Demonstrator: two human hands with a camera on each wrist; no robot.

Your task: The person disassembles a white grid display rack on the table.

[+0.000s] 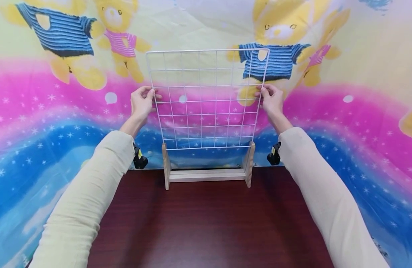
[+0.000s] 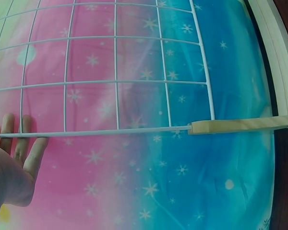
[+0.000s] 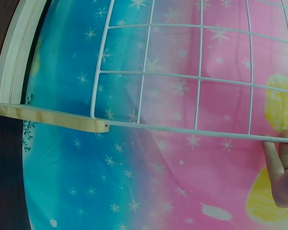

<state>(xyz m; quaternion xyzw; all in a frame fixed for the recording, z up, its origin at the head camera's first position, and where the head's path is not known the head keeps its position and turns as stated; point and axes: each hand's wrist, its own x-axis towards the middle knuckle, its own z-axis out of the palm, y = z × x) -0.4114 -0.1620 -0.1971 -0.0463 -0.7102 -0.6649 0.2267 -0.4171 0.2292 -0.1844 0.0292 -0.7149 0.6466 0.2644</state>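
Note:
A white wire grid panel [image 1: 200,100] stands upright, its lower corners at the tops of the two side posts of a pale wooden stand [image 1: 207,175]. My left hand [image 1: 141,103] pinches the panel's left edge about midway up, thumb in front and fingers behind. On the opposite edge, at much the same height, my right hand [image 1: 273,100] pinches the wire in the same way. In the left wrist view, the left post [image 2: 240,124] meets the panel's corner. The right post [image 3: 62,117] meets the other corner in the right wrist view.
The stand rests near the back edge of a dark reddish-brown table [image 1: 209,223]. Behind it hangs a backdrop cloth [image 1: 360,123] printed with bears and snowflakes, close to the panel. A small black device [image 1: 139,158] is worn at the left wrist, another [image 1: 274,153] at the right.

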